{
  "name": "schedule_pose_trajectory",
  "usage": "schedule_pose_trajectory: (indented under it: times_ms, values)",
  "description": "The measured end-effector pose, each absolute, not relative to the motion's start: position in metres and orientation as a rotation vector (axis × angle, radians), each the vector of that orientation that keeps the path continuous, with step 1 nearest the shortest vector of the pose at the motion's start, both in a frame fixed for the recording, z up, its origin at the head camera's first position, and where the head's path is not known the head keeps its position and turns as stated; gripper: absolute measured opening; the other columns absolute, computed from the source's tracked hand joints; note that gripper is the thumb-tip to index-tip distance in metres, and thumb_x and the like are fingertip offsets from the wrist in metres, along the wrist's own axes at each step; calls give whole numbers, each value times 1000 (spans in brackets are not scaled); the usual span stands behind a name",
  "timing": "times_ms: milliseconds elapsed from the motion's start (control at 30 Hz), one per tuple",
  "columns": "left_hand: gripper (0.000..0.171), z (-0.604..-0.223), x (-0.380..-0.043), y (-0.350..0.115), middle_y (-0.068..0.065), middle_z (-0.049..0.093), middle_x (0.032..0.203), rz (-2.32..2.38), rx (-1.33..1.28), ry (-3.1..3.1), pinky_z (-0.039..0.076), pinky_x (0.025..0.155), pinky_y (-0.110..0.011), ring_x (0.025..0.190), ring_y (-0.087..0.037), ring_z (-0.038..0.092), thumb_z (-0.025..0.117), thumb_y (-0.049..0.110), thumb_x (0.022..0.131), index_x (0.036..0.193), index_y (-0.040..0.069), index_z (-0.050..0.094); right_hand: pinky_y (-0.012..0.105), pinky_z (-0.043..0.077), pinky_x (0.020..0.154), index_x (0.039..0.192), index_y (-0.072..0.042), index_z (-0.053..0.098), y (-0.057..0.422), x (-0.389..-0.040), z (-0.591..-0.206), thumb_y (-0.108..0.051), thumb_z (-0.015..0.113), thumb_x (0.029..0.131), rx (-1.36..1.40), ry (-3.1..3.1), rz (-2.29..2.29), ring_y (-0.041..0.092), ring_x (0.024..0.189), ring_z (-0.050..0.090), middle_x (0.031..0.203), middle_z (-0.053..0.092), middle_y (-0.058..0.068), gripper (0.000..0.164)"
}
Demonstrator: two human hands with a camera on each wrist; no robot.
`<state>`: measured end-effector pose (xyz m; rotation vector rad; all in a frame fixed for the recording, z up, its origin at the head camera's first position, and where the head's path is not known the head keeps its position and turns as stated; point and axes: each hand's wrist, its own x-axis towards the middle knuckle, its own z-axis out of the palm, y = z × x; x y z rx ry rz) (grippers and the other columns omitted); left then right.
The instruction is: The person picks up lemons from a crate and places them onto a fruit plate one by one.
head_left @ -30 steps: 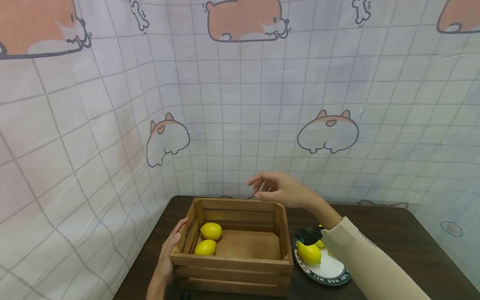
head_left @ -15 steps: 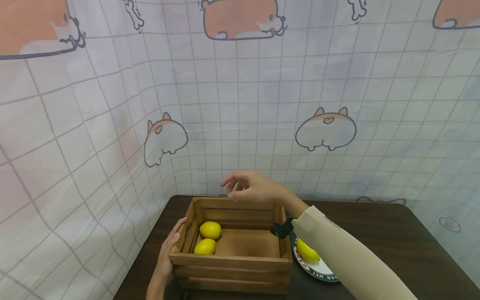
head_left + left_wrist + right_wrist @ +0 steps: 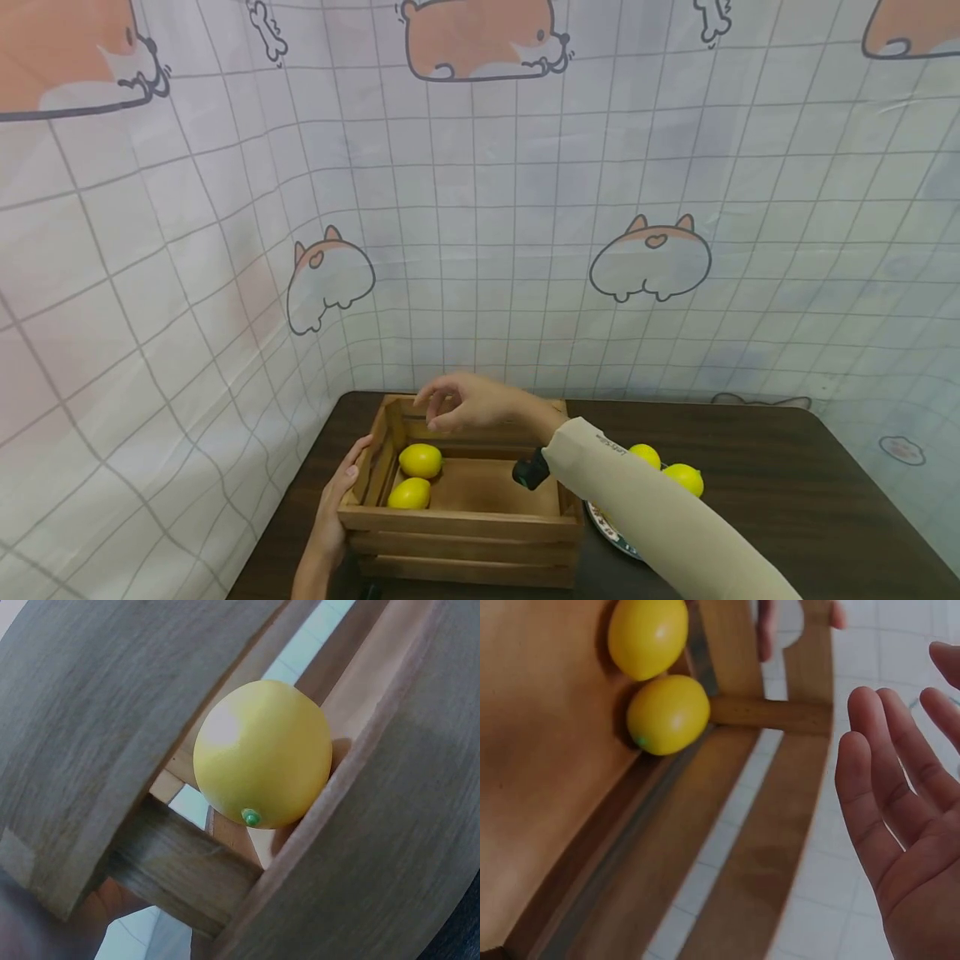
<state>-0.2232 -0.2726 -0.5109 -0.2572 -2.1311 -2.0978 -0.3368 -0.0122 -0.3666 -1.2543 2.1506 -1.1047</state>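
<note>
My left hand (image 3: 327, 521) grips the left end of a slatted wooden crate (image 3: 465, 550). Inside the crate, at its left end, lie two lemons, a rear lemon (image 3: 421, 461) and a front lemon (image 3: 409, 493). Over the crate's back left part hovers my right hand (image 3: 468, 402), fingers loosely bent and holding nothing. In the right wrist view this right hand (image 3: 915, 817) shows an empty palm beside the crate's slats (image 3: 705, 847). Through a gap between the slats, the left wrist view shows one lemon (image 3: 262, 750) up close.
Right of the crate, a patterned plate (image 3: 617, 537) is partly hidden under my right sleeve (image 3: 660, 517). Two more lemons show past the sleeve, one yellow lemon (image 3: 645, 455) and another lemon (image 3: 685, 480). A printed grid curtain (image 3: 480, 250) hangs behind the dark wooden table (image 3: 780, 483).
My right hand has moved left from the crate's back right corner, then lowered over its back left part. The left hand and the two lemons in the crate stay in place.
</note>
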Motion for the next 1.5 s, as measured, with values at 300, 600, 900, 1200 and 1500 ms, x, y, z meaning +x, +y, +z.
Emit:
schedule_pose_trajectory:
  times_ms: [300, 600, 900, 1200, 1500]
  values:
    - [53, -510, -221, -272, -15, 16, 171, -2108, -268, -2126, 9, 117, -76, 154, -40, 12, 27, 34, 111, 160, 16, 32, 41, 60, 81, 132, -16, 63, -30, -333, -391, -16, 69, 97, -1183, 2087, -1018, 14, 85, 66, 108, 69, 1, 35]
    - [53, -512, -223, -272, -12, 22, 169, -2085, -246, -2156, 20, 117, -69, 149, -31, 26, 25, 35, 111, 161, 20, 32, 30, 59, 75, 134, -11, 62, -40, -332, -406, -16, 70, 95, -1185, 2052, -983, 10, 89, 65, 108, 69, 2, 40]
    - [52, -512, -222, -275, -10, 26, 168, -2056, -250, -2181, 29, 114, -54, 143, -15, 38, 24, 34, 111, 160, 19, 33, 48, 61, 83, 133, -15, 64, -47, -337, -415, -16, 72, 95, -1144, 2090, -924, 11, 87, 67, 107, 70, 0, 40]
    - [52, -510, -223, -273, -10, 16, 171, -2111, -233, -2131, 11, 118, -73, 153, -34, 13, 27, 36, 110, 159, 18, 33, 49, 60, 86, 142, -6, 57, -51, -346, -424, -15, 69, 95, -1152, 2050, -884, 12, 90, 68, 129, 65, 22, 49]
    - [53, -512, -225, -272, -12, 15, 171, -2093, -227, -2141, 11, 118, -74, 156, -38, 8, 27, 34, 110, 160, 16, 33, 46, 60, 87, 140, -9, 59, -58, -350, -437, -13, 74, 92, -1103, 2047, -839, 9, 90, 67, 134, 64, 22, 50]
